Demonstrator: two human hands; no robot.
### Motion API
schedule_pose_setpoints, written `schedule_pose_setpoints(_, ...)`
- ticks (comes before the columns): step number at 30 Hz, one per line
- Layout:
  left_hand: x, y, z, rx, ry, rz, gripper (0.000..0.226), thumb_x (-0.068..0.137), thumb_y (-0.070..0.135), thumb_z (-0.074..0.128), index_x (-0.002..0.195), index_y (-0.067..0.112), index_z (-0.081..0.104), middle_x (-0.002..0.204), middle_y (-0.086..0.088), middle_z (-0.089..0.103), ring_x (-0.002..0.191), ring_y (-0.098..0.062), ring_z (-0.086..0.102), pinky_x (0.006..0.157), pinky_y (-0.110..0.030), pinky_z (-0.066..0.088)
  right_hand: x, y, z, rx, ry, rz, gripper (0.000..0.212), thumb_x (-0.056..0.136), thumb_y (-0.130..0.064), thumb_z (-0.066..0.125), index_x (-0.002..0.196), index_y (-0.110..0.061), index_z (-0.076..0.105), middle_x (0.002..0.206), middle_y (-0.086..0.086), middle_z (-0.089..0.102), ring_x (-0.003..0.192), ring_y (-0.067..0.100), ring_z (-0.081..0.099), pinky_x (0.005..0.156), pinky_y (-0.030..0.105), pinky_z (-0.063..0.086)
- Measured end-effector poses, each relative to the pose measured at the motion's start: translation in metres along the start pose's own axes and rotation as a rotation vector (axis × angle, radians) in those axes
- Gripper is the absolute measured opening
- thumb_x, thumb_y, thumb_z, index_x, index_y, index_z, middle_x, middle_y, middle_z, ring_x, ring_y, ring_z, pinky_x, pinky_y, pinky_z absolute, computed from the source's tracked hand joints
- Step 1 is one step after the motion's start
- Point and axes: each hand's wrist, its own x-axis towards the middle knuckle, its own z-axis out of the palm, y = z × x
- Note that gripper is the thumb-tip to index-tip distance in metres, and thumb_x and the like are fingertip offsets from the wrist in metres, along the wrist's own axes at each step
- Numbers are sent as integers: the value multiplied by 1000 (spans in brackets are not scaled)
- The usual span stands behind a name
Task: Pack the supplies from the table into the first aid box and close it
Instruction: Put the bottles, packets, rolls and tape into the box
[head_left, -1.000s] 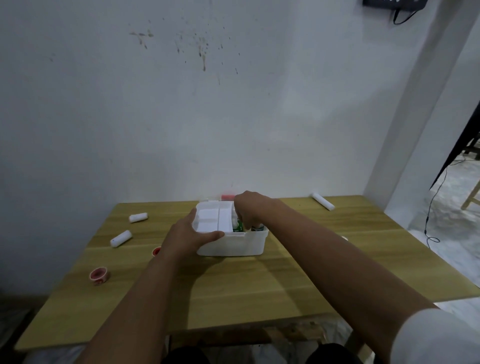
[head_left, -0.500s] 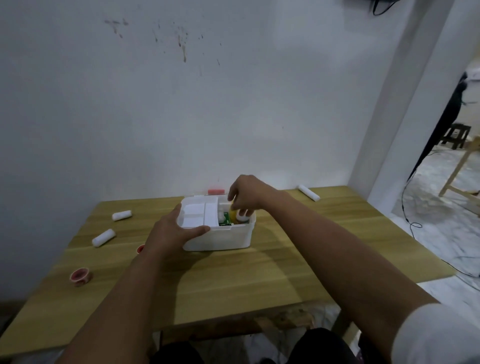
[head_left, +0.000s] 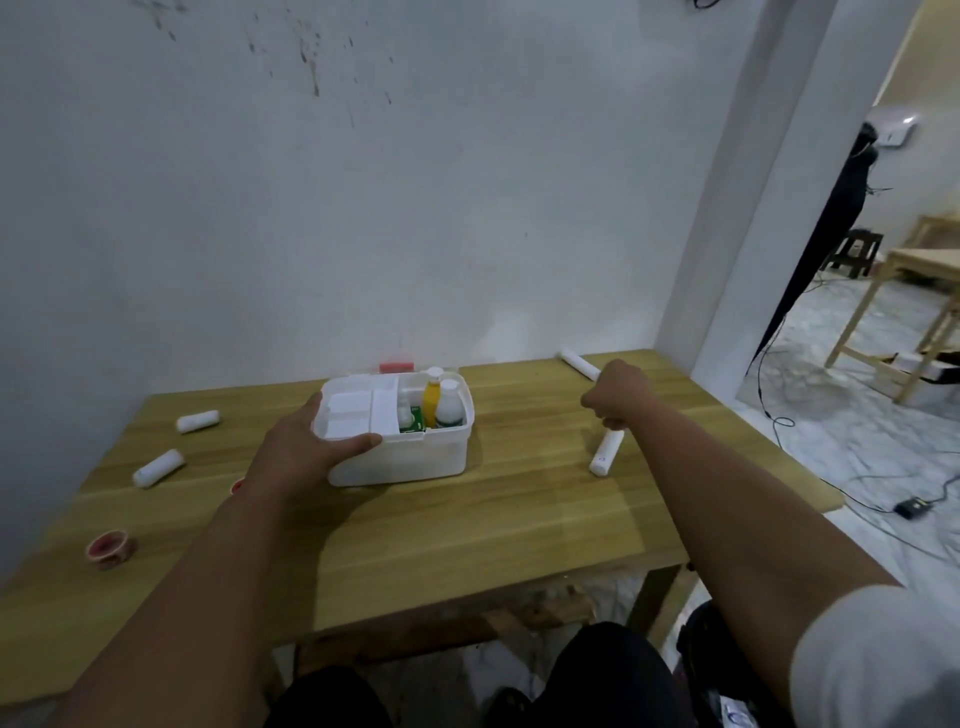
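A white first aid box (head_left: 400, 457) holds a yellow bottle (head_left: 430, 402); white rolls (head_left: 605, 453) and red-rimmed tape (head_left: 108, 546) dot the light wood-grained table (head_left: 519, 519).

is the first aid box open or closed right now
Open. The first aid box has no lid on top: its white tray and upright bottles show inside, while the left hand holds its rim.

Bare workroom: stained white wall (head_left: 363, 182), plain wooden table (head_left: 519, 519), floor cables (head_left: 857, 499).
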Motion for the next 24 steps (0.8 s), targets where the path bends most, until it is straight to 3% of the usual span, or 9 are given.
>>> schedule_pose_setpoints(4, 0, 0, -2, -13, -10, -21, 101, 63, 65, 85, 150, 38, 43, 144, 2, 56, 126, -28, 53, 85, -41, 51, 1, 23, 5, -40, 11, 87, 14, 80, -21, 66, 86, -10, 61, 88, 10, 73, 74, 26, 74, 76, 39, 63)
schedule_pose_setpoints(8, 3, 4, -1, -2, -16, -13, 97, 65, 64, 85, 149, 37, 44, 143, 1, 57, 123, -28, 54, 78, -36, 46, -1, 25, 10, -83, -107, 150, 35, 76, -37, 82, 89, -11, 61, 91, 9, 71, 85, 27, 73, 86, 42, 62)
schedule_pose_setpoints(11, 5, 7, -1, 3, -21, -9, 96, 66, 62, 85, 149, 37, 44, 144, -1, 57, 124, -29, 53, 79, -37, 44, 2, 22, 17, -91, -184, 184, 42, 70, -26, 91, 96, -7, 63, 91, 11, 74, 90, 28, 75, 87, 44, 62)
schedule_pose_setpoints(15, 6, 12, 1, 4, -19, -9, 94, 70, 56, 85, 151, 34, 43, 146, -4, 56, 126, -31, 52, 80, -37, 42, 16, 16, 15, -87, -207, 218, 28, 76, -14, 86, 94, -5, 67, 85, 11, 77, 83, 27, 77, 86, 43, 63)
schedule_pose_setpoints(17, 7, 12, 0, 2, -27, -28, 102, 65, 59, 85, 153, 33, 40, 150, -5, 52, 130, -33, 50, 82, -39, 42, 25, 13, 14, -93, -221, 221, 34, 76, -20, 89, 92, -7, 61, 90, 11, 74, 88, 28, 76, 88, 44, 62)
schedule_pose_setpoints(20, 10, 13, -3, 34, -52, -37, 124, 45, 82, 80, 153, 34, 40, 151, -5, 51, 131, -33, 50, 82, -40, 43, 30, 12, 19, -231, -296, 236, 38, 77, -31, 88, 94, -10, 62, 101, 8, 72, 101, 26, 73, 96, 42, 59)
schedule_pose_setpoints(24, 14, 11, -4, 74, -58, -67, 136, 37, 89, 70, 156, 33, 36, 154, -6, 47, 133, -35, 48, 85, -45, 45, 49, 16, 27, -224, -280, 213, 42, 78, -27, 89, 98, -8, 58, 114, 11, 68, 106, 29, 70, 96, 44, 58)
